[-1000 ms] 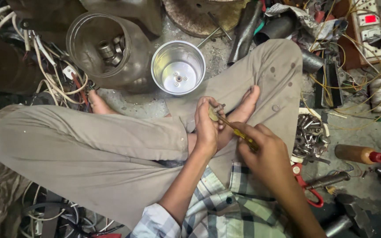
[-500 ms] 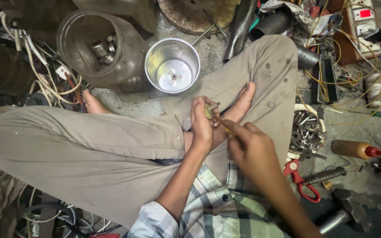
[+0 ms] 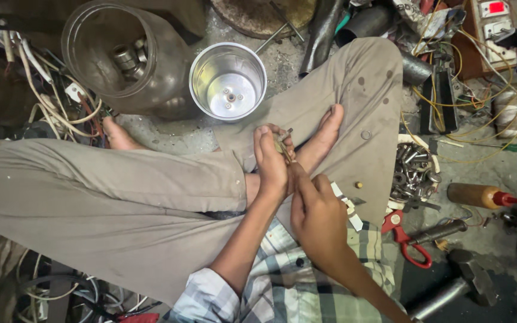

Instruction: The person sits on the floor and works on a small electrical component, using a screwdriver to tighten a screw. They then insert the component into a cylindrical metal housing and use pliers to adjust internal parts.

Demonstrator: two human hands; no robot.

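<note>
I sit cross-legged on the floor in grey-brown trousers. My left hand (image 3: 272,160) is closed around a small metal part (image 3: 282,142) held above my lap. My right hand (image 3: 316,214) grips a thin tool, a screwdriver by its earlier yellow handle, whose shaft runs up into that part; the handle is hidden under my fingers now. The two hands touch each other. My bare foot (image 3: 323,136) lies just right of them.
A shiny steel jar (image 3: 227,81) stands open ahead, beside a clear plastic jar (image 3: 118,60) holding metal fittings. At right are a tray of nuts and bolts (image 3: 413,170), red-handled pliers (image 3: 405,239), a wooden-handled tool (image 3: 480,195), a hammer (image 3: 456,281) and tangled wires (image 3: 480,78).
Both hands have drawn closer together and shifted slightly left and up in view. The yellow handle seen earlier is now covered by my right hand.
</note>
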